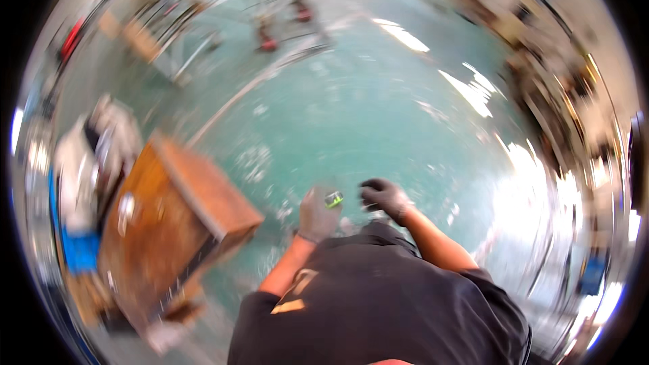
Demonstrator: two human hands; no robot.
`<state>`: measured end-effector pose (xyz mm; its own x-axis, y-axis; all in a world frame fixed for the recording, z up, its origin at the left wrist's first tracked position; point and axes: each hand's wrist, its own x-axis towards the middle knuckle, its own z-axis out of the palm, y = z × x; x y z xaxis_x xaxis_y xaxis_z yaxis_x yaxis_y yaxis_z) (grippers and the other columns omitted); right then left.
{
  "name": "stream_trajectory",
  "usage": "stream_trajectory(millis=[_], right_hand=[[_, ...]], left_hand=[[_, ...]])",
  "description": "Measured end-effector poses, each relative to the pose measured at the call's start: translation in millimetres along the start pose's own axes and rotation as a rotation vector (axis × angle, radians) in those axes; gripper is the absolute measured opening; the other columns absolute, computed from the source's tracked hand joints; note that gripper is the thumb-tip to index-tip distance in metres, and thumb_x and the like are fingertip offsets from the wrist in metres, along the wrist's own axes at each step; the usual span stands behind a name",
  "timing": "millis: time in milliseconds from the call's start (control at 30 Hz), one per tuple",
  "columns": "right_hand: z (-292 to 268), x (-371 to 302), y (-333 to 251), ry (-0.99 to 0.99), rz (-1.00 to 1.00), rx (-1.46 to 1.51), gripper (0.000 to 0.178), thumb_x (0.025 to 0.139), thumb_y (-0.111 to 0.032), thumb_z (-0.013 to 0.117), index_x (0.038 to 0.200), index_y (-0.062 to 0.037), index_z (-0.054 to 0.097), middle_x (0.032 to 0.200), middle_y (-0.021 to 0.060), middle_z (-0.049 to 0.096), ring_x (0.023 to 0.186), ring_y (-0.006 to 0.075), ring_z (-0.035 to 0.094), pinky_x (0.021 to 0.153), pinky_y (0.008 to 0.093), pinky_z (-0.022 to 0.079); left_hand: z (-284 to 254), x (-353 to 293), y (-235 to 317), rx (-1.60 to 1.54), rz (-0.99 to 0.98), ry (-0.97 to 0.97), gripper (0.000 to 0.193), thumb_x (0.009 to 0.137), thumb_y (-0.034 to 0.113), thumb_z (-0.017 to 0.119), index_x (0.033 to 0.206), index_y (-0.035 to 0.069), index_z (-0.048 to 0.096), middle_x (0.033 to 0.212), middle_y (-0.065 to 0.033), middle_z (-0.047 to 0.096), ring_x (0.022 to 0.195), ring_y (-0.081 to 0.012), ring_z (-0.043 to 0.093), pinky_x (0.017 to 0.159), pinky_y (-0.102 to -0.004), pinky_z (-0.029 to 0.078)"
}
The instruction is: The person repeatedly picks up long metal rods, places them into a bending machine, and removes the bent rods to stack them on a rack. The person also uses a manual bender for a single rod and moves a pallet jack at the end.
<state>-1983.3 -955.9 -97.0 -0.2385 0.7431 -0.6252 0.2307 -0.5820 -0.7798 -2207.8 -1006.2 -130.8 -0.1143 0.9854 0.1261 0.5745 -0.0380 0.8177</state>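
My left hand (pixel 318 215), in a grey work glove, is closed on a small green and black tape measure (pixel 333 199). Motion smears its fingertips. A short way to the right, in front of my body, is my right hand (pixel 384 197) in a darker glove. Its fingers are loosely bent and apart, with nothing seen between them. The hands do not touch each other. Both are held over the green floor (pixel 324 122).
Close on my left stands a large rusty brown metal block or box (pixel 162 220). Beyond it are pale wrapped goods (pixel 81 169) and a blue item (pixel 80 250). A metal frame (pixel 182 47) lies far left. Blurred racks or stacked materials (pixel 547 101) line the right.
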Motion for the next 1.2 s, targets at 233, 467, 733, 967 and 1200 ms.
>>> stream_trajectory(millis=[233, 467, 733, 967, 1200], right_hand=[[-169, -82, 28, 0.199, 0.012, 0.156, 0.037, 0.090, -0.028, 0.077, 0.111, 0.0025, 0.077, 0.093, 0.0110, 0.078, 0.081, 0.0162, 0.074, 0.077, 0.0319, 0.061], [-334, -127, 121, 0.533, -0.037, 0.776, 0.029, 0.089, -0.022, 0.084, 0.102, 0.0013, 0.074, 0.089, 0.0088, 0.076, 0.078, 0.0155, 0.073, 0.072, 0.0313, 0.062], [-508, -152, 191, 0.870, 0.160, 0.705, 0.031, 0.085, -0.032, 0.084, 0.089, -0.0032, 0.071, 0.085, 0.0045, 0.074, 0.078, 0.0116, 0.069, 0.073, 0.0279, 0.056], [-682, -206, 185, 1.092, 0.200, 0.838, 0.029, 0.089, -0.025, 0.082, 0.098, -0.0006, 0.069, 0.084, 0.0104, 0.075, 0.069, 0.0171, 0.074, 0.064, 0.0322, 0.060], [-829, -246, 217, 1.393, 0.167, 0.934, 0.027, 0.090, -0.021, 0.081, 0.100, 0.0001, 0.069, 0.085, 0.0098, 0.076, 0.072, 0.0149, 0.073, 0.065, 0.0309, 0.058]], left_hand=[[183, 26, 148, 0.100, 0.405, -0.464, 0.022, 0.081, 0.007, 0.076, 0.101, 0.007, 0.067, 0.100, -0.0156, 0.068, 0.097, -0.0389, 0.066, 0.082, -0.0484, 0.053], [366, 32, 284, -0.052, 0.520, -0.804, 0.030, 0.082, 0.000, 0.067, 0.112, 0.004, 0.069, 0.110, -0.0220, 0.070, 0.104, -0.0428, 0.068, 0.089, -0.0464, 0.055], [584, 59, 377, 0.011, 0.714, -1.311, 0.043, 0.078, 0.004, 0.071, 0.121, 0.005, 0.071, 0.112, -0.0195, 0.074, 0.103, -0.0380, 0.071, 0.090, -0.0454, 0.057], [768, 87, 507, -0.189, 0.595, -1.737, 0.048, 0.097, 0.037, 0.075, 0.127, 0.000, 0.070, 0.111, -0.0118, 0.075, 0.099, -0.0221, 0.071, 0.086, -0.0370, 0.057], [936, 76, 650, 0.158, 0.337, -2.060, 0.042, 0.101, 0.033, 0.068, 0.124, -0.001, 0.070, 0.104, -0.0074, 0.074, 0.092, -0.0151, 0.069, 0.080, -0.0318, 0.060]])
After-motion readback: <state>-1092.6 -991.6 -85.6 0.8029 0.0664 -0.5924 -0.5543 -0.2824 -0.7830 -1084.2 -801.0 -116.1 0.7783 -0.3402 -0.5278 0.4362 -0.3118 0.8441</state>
